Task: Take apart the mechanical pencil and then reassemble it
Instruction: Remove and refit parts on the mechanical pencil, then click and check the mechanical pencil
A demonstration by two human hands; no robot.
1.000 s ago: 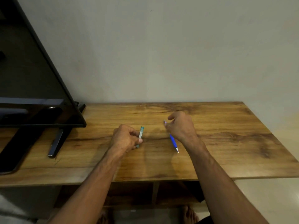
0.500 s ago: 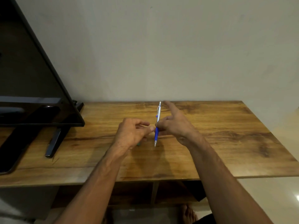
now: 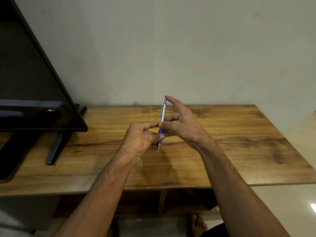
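Observation:
The mechanical pencil (image 3: 163,113), silver barrel with a blue grip and clip, stands nearly upright above the middle of the wooden table (image 3: 239,134), metal tip down. My left hand (image 3: 142,139) pinches the blue grip near the tip between thumb and forefinger. My right hand (image 3: 183,125) holds the barrel with thumb and middle finger, and its forefinger rests on the top end. The small teal-capped piece that my left hand held earlier is out of sight.
A black flat screen (image 3: 34,82) on a dark stand (image 3: 56,147) fills the table's left side. A plain wall rises behind the table. Below the front edge are a shelf and my bare foot (image 3: 198,223).
My right hand lifted the pencil from the table and turned it upright. Both hands came together in the middle, and my left hand now pinches the pencil's grip. The teal-capped piece dropped out of view.

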